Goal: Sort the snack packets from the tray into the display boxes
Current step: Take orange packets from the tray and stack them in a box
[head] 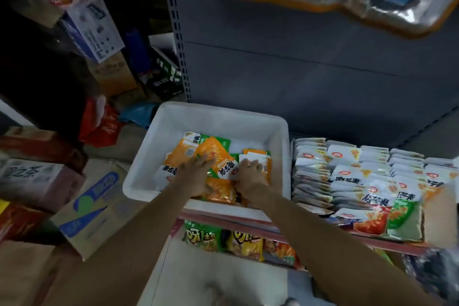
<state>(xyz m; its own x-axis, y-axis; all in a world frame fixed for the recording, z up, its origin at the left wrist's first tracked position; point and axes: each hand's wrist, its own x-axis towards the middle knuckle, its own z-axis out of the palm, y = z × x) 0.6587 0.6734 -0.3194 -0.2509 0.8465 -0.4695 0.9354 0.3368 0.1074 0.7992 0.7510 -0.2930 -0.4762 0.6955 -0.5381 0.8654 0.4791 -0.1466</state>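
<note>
While we reach into the white tray (pixel 159 136) at frame centre | left hand (pixel 196 176) spread flat on orange packets (pixel 213 154) | right hand (pixel 249 174) curled, gripping a white-topped packet (pixel 258 158)

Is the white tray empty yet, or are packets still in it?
Not empty. The white tray still holds a loose pile of orange and green snack packets, with the left hand and right hand on them.

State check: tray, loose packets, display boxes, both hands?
White tray: partly filled, far end bare.
Loose packets: jumbled flat, orange and green mixed.
Display boxes: packed with upright rows of packets.
Left hand: in tray, flat on packets, grip unclear.
Right hand: in tray, fingers on a white-topped packet, grip unclear.
</note>
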